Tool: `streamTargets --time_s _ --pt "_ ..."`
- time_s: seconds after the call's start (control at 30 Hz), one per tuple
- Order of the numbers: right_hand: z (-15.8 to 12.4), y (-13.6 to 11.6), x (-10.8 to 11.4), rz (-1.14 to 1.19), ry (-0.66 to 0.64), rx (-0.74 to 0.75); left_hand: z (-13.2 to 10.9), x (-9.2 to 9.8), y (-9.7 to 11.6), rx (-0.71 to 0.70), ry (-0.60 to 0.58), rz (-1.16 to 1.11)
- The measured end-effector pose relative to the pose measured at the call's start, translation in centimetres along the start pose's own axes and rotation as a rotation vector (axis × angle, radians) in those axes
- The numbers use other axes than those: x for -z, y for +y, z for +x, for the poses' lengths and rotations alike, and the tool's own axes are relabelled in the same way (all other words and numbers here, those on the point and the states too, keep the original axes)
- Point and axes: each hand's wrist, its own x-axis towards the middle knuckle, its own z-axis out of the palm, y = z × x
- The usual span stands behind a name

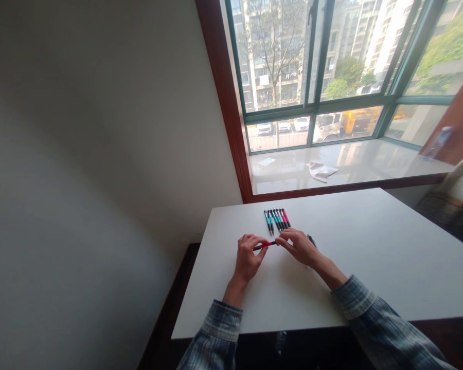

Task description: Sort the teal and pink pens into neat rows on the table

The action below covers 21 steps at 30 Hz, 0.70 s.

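Note:
A red and black pen (268,244) is held level between my two hands, above the white table (370,246). My left hand (250,254) pinches its left part between thumb and fingers. The fingertips of my right hand (298,245) close on its right end. Just beyond the hands, several pens (277,220) lie side by side in a row, teal and black ones at the left and red and black ones at the right. A dark object (312,240), partly hidden behind my right hand, sits on the table.
Behind the table, a window sill (285,177) holds a white cloth (321,171) and a small pale sheet (267,161). A grey wall (119,154) rises at the left. At the far right hangs a curtain (453,192).

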Motion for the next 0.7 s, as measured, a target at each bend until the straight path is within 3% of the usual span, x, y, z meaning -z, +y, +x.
streamTargets --time_s 0.13,0.37,0.6,0.7 --pt "0.0 0.1 0.0 0.021 0.065 0.047 0.0 0.0 -0.1 0.002 0.006 -0.001" --pt "0.0 0.4 -0.2 -0.043 0.033 0.004 0.0 -0.1 -0.2 0.017 -0.002 -0.029" --pt "0.1 -0.5 -0.2 0.043 0.059 0.04 -0.1 0.3 -1.0 0.201 0.233 -0.365" --pt "0.1 -1.1 -0.5 0.075 0.049 0.056 -0.2 -0.3 -1.3 0.246 0.19 -0.434"
